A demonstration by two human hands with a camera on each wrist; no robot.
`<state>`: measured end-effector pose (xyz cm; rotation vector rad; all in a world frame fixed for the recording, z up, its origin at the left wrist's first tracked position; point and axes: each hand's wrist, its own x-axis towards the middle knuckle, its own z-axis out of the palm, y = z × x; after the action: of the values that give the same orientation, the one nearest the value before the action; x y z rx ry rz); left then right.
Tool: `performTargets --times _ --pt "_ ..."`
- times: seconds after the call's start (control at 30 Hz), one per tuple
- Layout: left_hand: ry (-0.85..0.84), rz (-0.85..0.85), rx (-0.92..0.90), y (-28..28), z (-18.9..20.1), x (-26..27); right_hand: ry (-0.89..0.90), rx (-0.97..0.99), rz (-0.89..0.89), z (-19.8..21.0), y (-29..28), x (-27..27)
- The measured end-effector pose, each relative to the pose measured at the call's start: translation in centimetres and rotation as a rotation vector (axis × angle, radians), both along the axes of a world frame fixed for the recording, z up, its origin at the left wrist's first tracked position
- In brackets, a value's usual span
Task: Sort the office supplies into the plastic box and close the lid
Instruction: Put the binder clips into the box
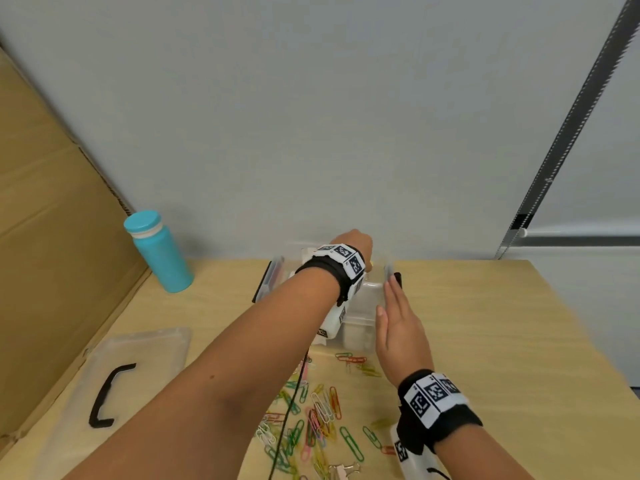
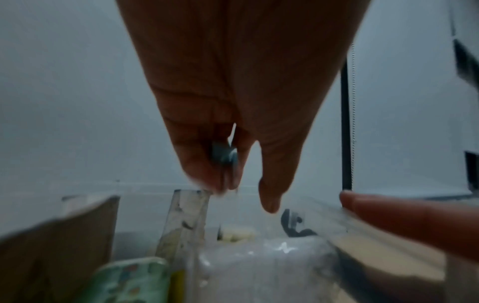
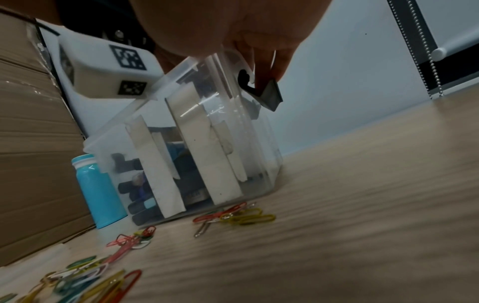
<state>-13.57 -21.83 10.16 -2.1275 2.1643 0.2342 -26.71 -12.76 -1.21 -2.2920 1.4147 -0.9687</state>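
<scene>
Nearest, at 6 o'clock on the table (image 1: 502, 323): a loose scatter of coloured paper clips (image 1: 322, 414) plus a binder clip (image 1: 343, 468), none sorted yet. Lid (image 1: 114, 382) with the black handle lies flat at 8 o'clock, well apart from the box.

Middle: right hand (image 1: 398, 327) has its fingers straight, laid flat against the right wall of the plastic box (image 1: 363, 327), fingertips by the black latch (image 3: 269, 94). It carries nothing; it looks like a brace.

Further, at 12 o'clock: left hand (image 1: 353, 242) is over the open box, fingers curled down, pinching a small grey-blue item (image 2: 224, 154) just above an upright clear divider (image 2: 186, 217). Too blurred to name the item. Box already holds markers, a patterned roll and paper stock.

Blue bottle (image 1: 157, 251) at 10 o'clock, against the cardboard.

My read: the drop-in step. Keep the right hand pressing so the box doesn't skid, lower the item past the divider edge before letting go, and pick one compartment. Risk: it catches the divider and bounces out.
</scene>
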Motion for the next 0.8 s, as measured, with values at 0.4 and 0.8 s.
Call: performTargets --times 0.4,0.8 --pt "0.361 0.078 -0.174 7.7 1.9 3.0 0.019 0.042 0.013 0.2 0.3 -0.3" --pt "0.504 0.098 0.125 27.0 -7.9 9.6 0.179 -0.156 0.283 3.1 6.9 0.6"
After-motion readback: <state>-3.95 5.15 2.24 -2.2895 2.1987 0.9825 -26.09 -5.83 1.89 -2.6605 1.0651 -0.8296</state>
